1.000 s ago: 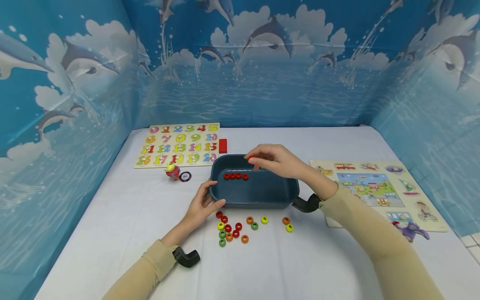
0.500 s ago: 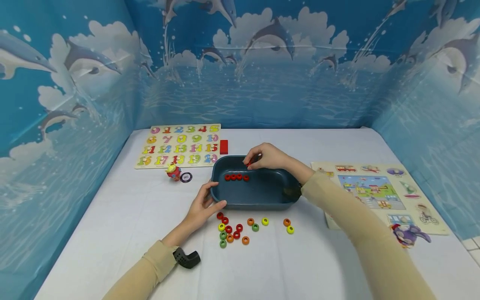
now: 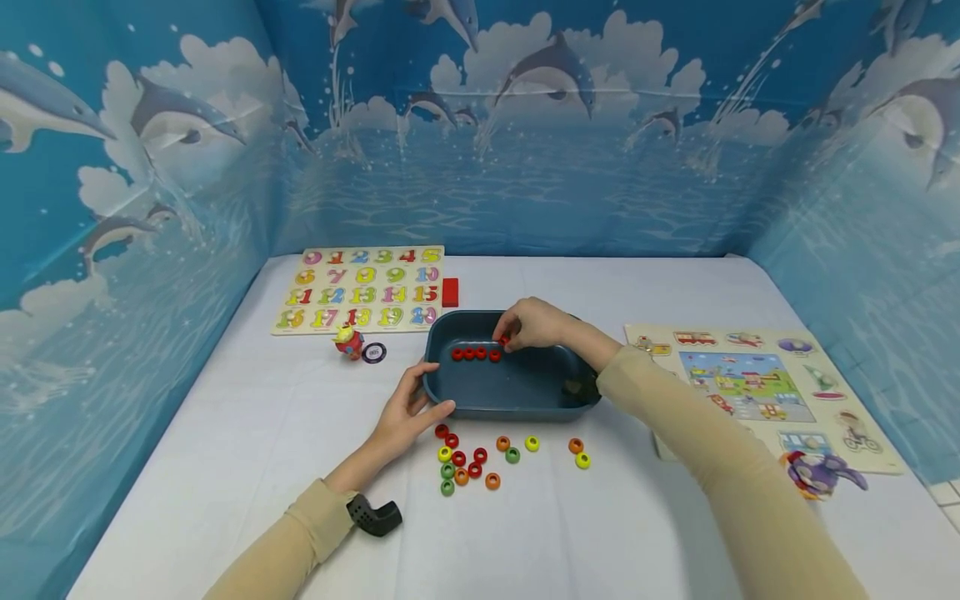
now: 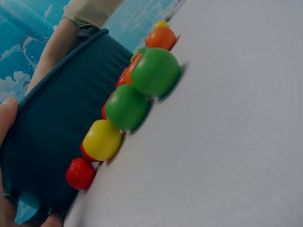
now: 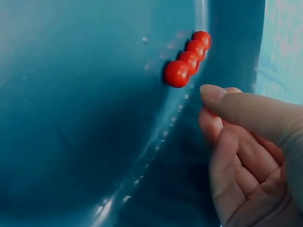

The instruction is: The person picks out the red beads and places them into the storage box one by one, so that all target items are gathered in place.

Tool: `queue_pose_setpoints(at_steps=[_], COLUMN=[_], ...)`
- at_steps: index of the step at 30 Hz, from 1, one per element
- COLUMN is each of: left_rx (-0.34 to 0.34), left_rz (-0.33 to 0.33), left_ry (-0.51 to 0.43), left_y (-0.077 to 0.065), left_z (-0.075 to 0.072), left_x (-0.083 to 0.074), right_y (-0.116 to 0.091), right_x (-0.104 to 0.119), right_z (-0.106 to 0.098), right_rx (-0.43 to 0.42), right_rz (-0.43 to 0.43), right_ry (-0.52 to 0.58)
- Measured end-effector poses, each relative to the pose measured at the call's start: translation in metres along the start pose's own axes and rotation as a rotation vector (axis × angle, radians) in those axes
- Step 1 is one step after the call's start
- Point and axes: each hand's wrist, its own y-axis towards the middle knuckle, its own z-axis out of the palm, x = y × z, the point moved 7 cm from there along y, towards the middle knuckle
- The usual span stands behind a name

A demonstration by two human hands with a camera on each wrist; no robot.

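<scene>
A dark blue-green tray stands on the white table. My left hand grips its left end, the thumb at the front corner and the fingers along the side; the left wrist view shows the tray's outer wall. Over the tray's back part, my right hand pinches a red bead between thumb and fingertips. In the right wrist view the fingers hide that bead. Left of it, several red beads lie in a row on the tray floor, the nearest red bead close to my thumb tip.
In front of the tray lie loose beads: red, green, yellow and orange. A number puzzle, a small red toy figure and a chip are back left. Right are a picture puzzle and a purple toy.
My right hand has come down into the tray with the red bead, closer to the row's right end. The left hand keeps its grip on the tray.
</scene>
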Motion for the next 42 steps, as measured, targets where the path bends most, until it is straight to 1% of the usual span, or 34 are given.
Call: queue_pose_setpoints(at_steps=[4, 8, 13, 16, 21, 25, 30, 35, 37, 38, 42], left_rx=[0.002, 0.007, 0.006, -0.002, -0.02, -0.019, -0.004, 0.004, 0.003, 0.002, -0.001], left_rz=[0.003, 0.001, 0.011, 0.029, 0.033, 0.027, 0.016, 0.027, 0.027, 0.023, 0.015], left_ry=[-0.001, -0.011, -0.026, -0.012, 0.003, 0.01, -0.01, -0.007, 0.002, 0.001, 0.006], left_y=[0.0, 0.001, 0.005, 0.007, 0.007, 0.006, 0.006, 0.002, 0.001, 0.001, 0.0], left_z=[0.0, 0.0, -0.002, -0.003, -0.003, -0.003, -0.003, 0.0, 0.001, 0.001, 0.001], left_x=[0.0, 0.005, 0.022, 0.028, 0.031, 0.031, 0.027, 0.007, 0.001, 0.001, -0.001], right_y=[0.002, 0.003, 0.004, 0.003, 0.002, 0.003, 0.002, -0.002, -0.006, -0.009, -0.029], right_x=[-0.005, -0.01, -0.011, -0.012, -0.013, -0.014, -0.016, -0.012, -0.006, -0.002, 0.024], right_z=[0.008, 0.016, 0.02, 0.021, 0.021, 0.02, 0.02, 0.017, 0.009, 0.004, -0.023], right_rx=[0.04, 0.075, 0.096, 0.116, 0.152, 0.161, 0.168, 0.195, 0.189, 0.179, 0.114], right_rz=[0.002, 0.002, -0.011, -0.003, 0.019, 0.025, 0.037, 0.062, 0.058, 0.048, -0.021], right_ry=[-0.033, -0.055, -0.049, -0.059, -0.08, -0.052, 0.03, 0.091, 0.109, 0.12, 0.203])
